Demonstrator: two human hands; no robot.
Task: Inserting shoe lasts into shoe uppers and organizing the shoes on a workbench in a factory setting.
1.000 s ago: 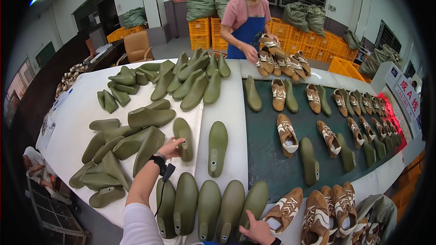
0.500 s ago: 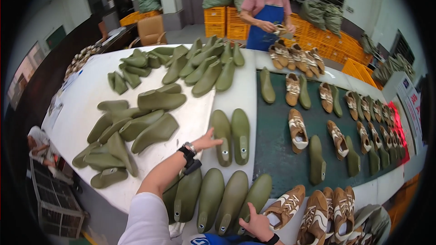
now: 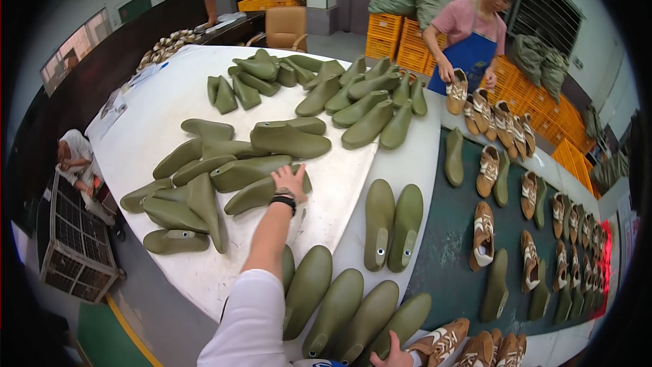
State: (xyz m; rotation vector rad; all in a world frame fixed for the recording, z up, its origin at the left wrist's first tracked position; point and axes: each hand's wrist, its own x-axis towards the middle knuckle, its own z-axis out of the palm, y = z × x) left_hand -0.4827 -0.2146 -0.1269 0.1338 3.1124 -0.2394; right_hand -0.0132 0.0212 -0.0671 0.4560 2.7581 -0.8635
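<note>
Partway along, I'd judge: two green shoe lasts (image 3: 379, 221) lie side by side on the white surface (image 3: 336, 190), and a front row (image 3: 333, 312) of lasts is lined up close to me. A jumbled heap (image 3: 178, 212) to my left and a far cluster (image 3: 367, 132) ahead lie loose. My left hand (image 3: 291, 187) has its fingers spread over the right-hand end of a loose last (image 3: 252, 196) at the heap's edge; whether they press on it I can't tell. My right hand (image 3: 388, 355) is beside the front row, thumb raised (my view's lower edge cuts off the rest, so I can't tell whether those fingers pinch anything). Half a second ago my left fingers were at the pair; now they've gone over to the heap, leaving the pair untouched.
</note>
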